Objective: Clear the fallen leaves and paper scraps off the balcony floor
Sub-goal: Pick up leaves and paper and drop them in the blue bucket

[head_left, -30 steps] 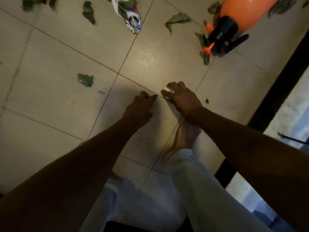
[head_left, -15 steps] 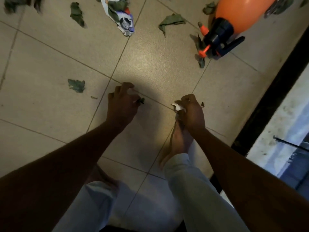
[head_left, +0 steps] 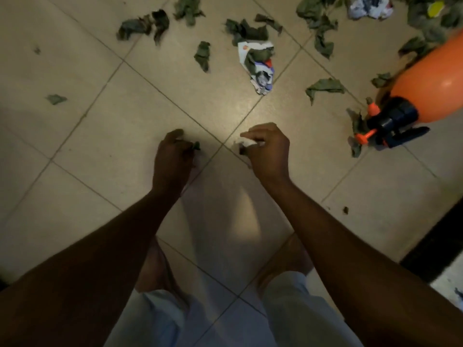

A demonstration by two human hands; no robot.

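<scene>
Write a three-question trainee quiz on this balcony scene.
1. True or false: the left hand holds a leaf bit.
2. The orange sprayer is: A in the left hand; B on the floor, right of both hands; C between the feet.
3. Fill in: the right hand pinches a white ___ scrap.
Key: 1 true; 2 B; 3 paper.

place: home balcony, likely | floor: beige square tiles (head_left: 75,58) with grout lines | landmark: orange spray bottle (head_left: 431,91) lying on them | left of bottle: wilted leaves (head_left: 325,87) strewn about, one crumpled paper scrap (head_left: 259,66) | nearer than bottle: dark sill (head_left: 431,246), past it a paler surface (head_left: 448,289)
</scene>
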